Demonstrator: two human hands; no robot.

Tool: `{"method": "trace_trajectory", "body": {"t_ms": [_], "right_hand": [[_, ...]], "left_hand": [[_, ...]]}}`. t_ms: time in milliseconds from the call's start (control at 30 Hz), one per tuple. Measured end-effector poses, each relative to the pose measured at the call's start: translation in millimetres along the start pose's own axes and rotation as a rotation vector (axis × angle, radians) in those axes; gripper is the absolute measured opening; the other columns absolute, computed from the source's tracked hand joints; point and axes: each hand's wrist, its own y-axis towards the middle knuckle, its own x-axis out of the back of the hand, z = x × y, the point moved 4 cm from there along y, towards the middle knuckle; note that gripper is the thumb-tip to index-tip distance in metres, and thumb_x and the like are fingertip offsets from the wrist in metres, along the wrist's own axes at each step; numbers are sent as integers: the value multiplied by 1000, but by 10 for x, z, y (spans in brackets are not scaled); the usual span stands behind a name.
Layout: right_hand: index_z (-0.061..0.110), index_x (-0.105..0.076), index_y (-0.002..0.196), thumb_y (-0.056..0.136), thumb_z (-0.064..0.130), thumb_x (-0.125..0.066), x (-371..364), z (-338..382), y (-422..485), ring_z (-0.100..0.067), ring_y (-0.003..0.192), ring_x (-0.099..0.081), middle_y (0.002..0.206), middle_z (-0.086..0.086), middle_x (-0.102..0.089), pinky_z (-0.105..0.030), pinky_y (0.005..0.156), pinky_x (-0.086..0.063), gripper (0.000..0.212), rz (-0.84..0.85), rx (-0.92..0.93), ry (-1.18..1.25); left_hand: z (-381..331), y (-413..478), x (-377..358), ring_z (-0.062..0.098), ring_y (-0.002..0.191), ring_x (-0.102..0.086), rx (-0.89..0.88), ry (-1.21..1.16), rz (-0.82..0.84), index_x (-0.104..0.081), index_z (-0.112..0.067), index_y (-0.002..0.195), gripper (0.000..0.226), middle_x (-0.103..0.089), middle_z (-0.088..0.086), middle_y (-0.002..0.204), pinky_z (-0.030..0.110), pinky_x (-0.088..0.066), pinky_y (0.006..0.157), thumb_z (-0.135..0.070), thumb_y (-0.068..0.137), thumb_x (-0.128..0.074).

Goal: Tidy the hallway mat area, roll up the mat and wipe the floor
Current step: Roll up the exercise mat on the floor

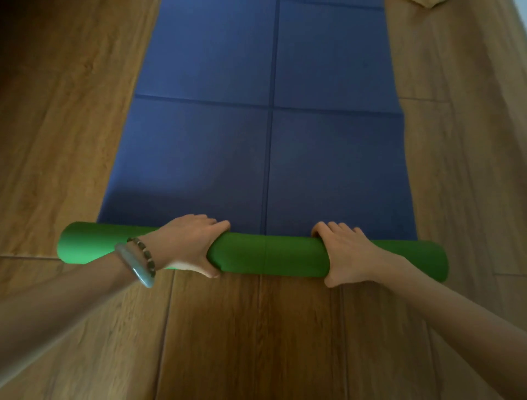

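A mat (271,137) lies flat on the wooden floor, blue on top with fold creases crossing it, stretching away from me. Its near end is wound into a green roll (268,255) lying across the view. My left hand (188,245) wraps over the roll left of centre, fingers on the far side and thumb underneath. My right hand (345,251) grips the roll right of centre in the same way. Two bracelets sit on my left wrist.
Brown wooden floorboards (256,337) surround the mat on both sides and in front of me. A tan object (426,2) shows at the top right edge, mostly cut off. A pale strip of wall or skirting runs along the far right.
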Motion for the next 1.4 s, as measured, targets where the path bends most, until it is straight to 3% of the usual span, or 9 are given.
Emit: {"method": "trace_trajectory", "body": {"t_ms": [300,500,600,733,833,1000,1167,1300,1400], "right_hand": [[11,-57,112,41,27,-86,-212,77,-130,-27,77,-59,91,-9,-60,-42,72,-50,78,-506,-88,-196],[21,-36,126,63,39,-73,101,-26,99,-18,98,-42,106,1,-41,-35,85,-37,75,-141,-28,-77],[20,-35,127,59,36,-77,219,-101,242,-17,98,-35,106,0,-34,-35,86,-43,82,34,-5,16],[22,-30,127,56,27,-82,316,-180,367,-17,101,-39,109,1,-38,-35,82,-45,88,222,-57,170],[20,-32,127,57,26,-84,369,-181,405,-16,99,-46,109,3,-43,-34,82,-45,87,264,-71,221],[26,-30,138,65,38,-72,369,-155,206,-21,110,-43,118,1,-45,-38,97,-29,85,-95,-33,-12],[7,-39,139,51,20,-80,37,-66,-5,-36,120,-47,128,-18,-51,-51,106,-31,99,-565,-71,-183],[9,-47,128,47,23,-84,106,-122,205,-36,102,-56,112,-17,-59,-49,93,-41,90,-576,-138,-233],[18,-43,129,54,32,-80,266,-155,316,-30,104,-54,112,-8,-56,-44,93,-38,85,-477,-155,-240]], "left_hand": [[76,163,59,12,95,-33,0,-125,185,-37,-32,101,67,-34,-8,103,29,-36,80,-64,56,-75],[174,17,202,12,96,-41,37,-103,-20,-38,-30,113,79,-45,-12,105,28,-31,84,-81,55,-51],[83,-114,156,22,95,-56,-29,75,-324,-48,-16,119,78,-57,0,104,34,-27,89,-76,72,-33],[26,-138,-12,32,100,-58,3,223,-459,-49,-4,126,95,-59,13,114,41,-34,87,-81,71,-40],[69,-38,9,31,93,-59,-15,227,-498,-46,-9,123,95,-61,11,107,41,-39,81,-74,57,-68],[149,104,154,26,86,-57,-13,210,-427,-49,-17,113,81,-60,3,95,37,-42,75,-60,50,-75],[275,304,347,18,101,-48,14,0,-181,-41,-29,113,73,-48,-8,102,31,-36,75,-65,57,-71],[366,375,419,15,107,-35,31,-96,-114,-45,-30,119,86,-37,-7,120,31,-37,89,-73,50,-72],[422,276,507,20,107,-41,32,-29,-312,-47,-26,127,100,-43,-3,121,32,-33,91,-87,47,-52]]}}
